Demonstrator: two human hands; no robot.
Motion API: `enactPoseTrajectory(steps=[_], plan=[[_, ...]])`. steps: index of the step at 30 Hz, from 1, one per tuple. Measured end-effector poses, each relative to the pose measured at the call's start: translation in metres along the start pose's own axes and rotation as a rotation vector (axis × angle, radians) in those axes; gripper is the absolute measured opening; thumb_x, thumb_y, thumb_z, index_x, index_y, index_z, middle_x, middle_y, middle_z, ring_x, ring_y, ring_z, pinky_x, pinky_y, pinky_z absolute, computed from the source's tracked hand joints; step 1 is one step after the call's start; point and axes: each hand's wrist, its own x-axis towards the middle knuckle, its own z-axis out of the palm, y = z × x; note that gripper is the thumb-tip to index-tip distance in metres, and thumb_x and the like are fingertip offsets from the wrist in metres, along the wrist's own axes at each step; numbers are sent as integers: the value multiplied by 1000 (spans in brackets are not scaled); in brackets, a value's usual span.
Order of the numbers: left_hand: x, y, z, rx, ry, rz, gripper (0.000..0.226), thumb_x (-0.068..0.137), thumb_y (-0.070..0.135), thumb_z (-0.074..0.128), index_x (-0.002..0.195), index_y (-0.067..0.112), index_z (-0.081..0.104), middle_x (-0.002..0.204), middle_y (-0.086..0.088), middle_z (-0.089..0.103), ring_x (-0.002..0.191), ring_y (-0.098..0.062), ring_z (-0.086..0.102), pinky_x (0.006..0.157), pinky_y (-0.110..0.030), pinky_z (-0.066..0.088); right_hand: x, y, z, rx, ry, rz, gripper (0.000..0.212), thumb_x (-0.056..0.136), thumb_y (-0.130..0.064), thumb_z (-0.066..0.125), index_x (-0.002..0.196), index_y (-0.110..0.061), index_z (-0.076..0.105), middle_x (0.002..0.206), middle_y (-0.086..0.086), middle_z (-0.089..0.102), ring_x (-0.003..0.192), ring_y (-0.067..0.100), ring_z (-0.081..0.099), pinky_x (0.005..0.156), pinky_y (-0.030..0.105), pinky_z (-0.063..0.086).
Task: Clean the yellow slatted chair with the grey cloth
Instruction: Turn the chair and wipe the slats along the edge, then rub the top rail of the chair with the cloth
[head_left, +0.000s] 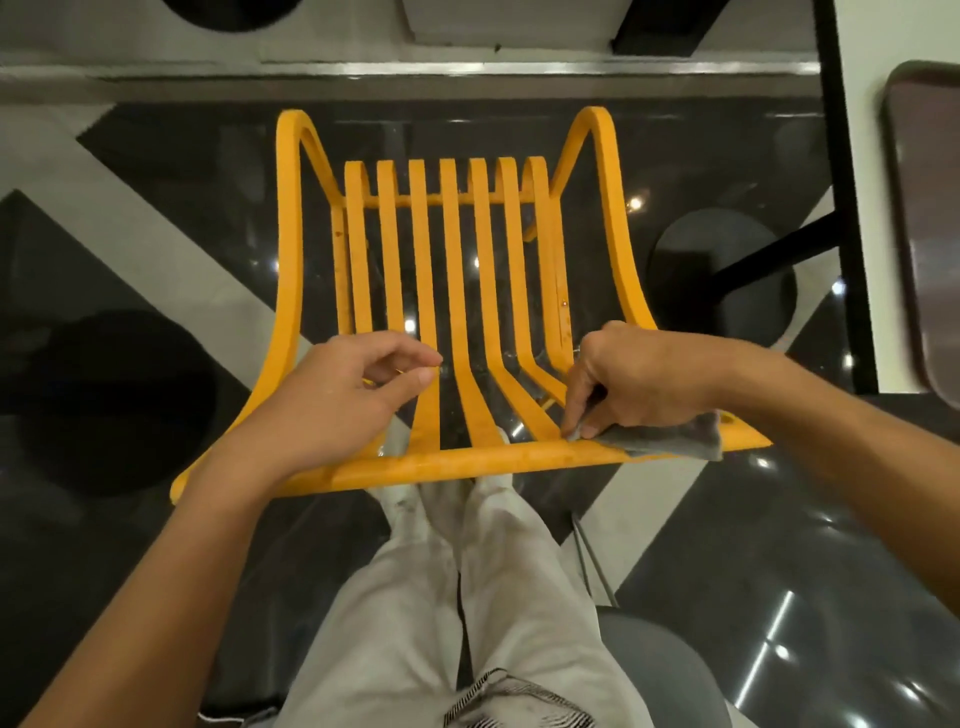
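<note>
My right hand (644, 379) pinches the grey cloth (675, 439) on the near edge of the chair (452, 462). My left hand (337, 395) hovers loosely curled, empty. Best I press flat and wipe leftward.

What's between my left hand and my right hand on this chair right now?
In the head view, yellow chair slats run between the left hand and the right hand, with dark floor showing through the gaps.
</note>
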Motion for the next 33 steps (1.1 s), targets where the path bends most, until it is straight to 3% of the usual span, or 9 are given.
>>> enactPoseTrajectory(steps=[5,8,13,17,20,24,29,31,33], plan=[[-3,11,9,-48,24,60,17,102,32,67,115,41,73,110,20,75,110,2,68,101,-31,55,-10,-12,6,108,116,-23,16,93,-20,78,104,-30,84,96,-20,77,94,-6,67,79,13,52],[-3,23,16,-83,-1,107,16,101,29,69,114,38,74,110,18,75,111,0,68,104,-37,56,-36,-13,-4,265,189,-52,15,92,-21,78,101,-32,84,97,-20,78,97,-1,71,87,25,57],[-9,56,32,-165,-100,192,16,97,34,73,113,34,76,105,18,77,103,3,70,89,-18,58,-77,-27,11,567,565,-86,14,93,-20,76,106,-23,82,97,-8,80,95,12,76,88,39,63],[-21,80,54,-265,-156,217,22,93,35,77,114,27,77,101,10,79,97,-6,75,86,-32,63,-98,-34,40,730,765,-99,17,91,-21,77,107,-23,82,101,-1,80,98,19,76,91,51,62],[-26,89,74,-386,-40,192,14,93,23,78,106,18,78,93,1,79,88,-14,77,75,-38,66,-109,-33,58,833,857,-109,20,90,-18,76,109,-21,82,102,1,80,99,19,76,92,47,62],[-27,94,91,-356,80,227,2,95,22,76,96,23,76,88,6,77,84,-13,76,73,-29,64,-114,-21,74,856,902,-161,21,89,-19,75,109,-21,80,103,0,79,98,17,76,87,35,64],[-23,104,109,-445,91,320,4,95,16,68,99,15,70,86,2,79,77,-14,78,65,-20,61,-111,3,79,850,887,-242,24,88,-21,73,112,-15,73,104,-1,79,98,13,77,82,21,60],[-19,105,116,-384,155,402,4,94,20,68,98,19,70,85,6,79,76,-11,77,64,-18,59,-111,10,80,798,925,-290,24,90,-20,72,113,-14,70,103,0,80,96,14,77,76,22,61],[-12,103,123,-288,231,500,1,96,24,71,95,25,70,85,8,78,73,-10,74,61,-19,58,-109,17,85,680,1025,-323,22,92,-22,72,113,-15,70,99,4,79,90,20,78,71,35,64]])
